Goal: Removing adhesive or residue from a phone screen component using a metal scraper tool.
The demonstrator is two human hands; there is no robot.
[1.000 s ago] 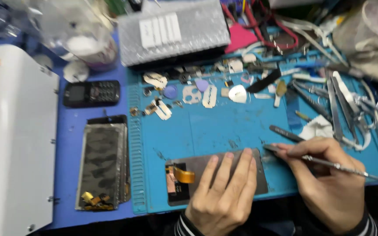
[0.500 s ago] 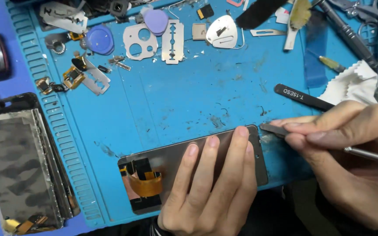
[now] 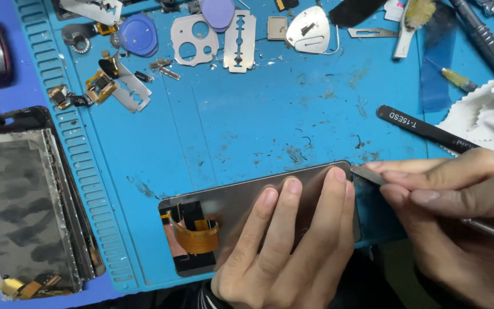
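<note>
Left hand (image 3: 284,252) lies flat on the phone screen panel (image 3: 247,212), three fingers (image 3: 286,197) stretched side by side and pressing it onto the blue work mat (image 3: 247,120). The panel lies back side up at the mat's near edge, with an orange flex cable (image 3: 198,237) curled at its left end. Right hand (image 3: 458,223) is just right of the panel, fingers bunched together and pinching a thin metal pry tool (image 3: 370,174), whose flat tip touches the panel's upper right corner. Beyond that corner on the mat lie black tweezers (image 3: 424,129) and, next to them, a white cloth (image 3: 487,114). Far side of the mat: a razor blade (image 3: 239,33), a metal camera plate (image 3: 194,39) and blue picks (image 3: 138,34). Left of the panel, off the mat, sits an opened phone frame (image 3: 27,200), its shallow shell holding a grey sheet.
</note>
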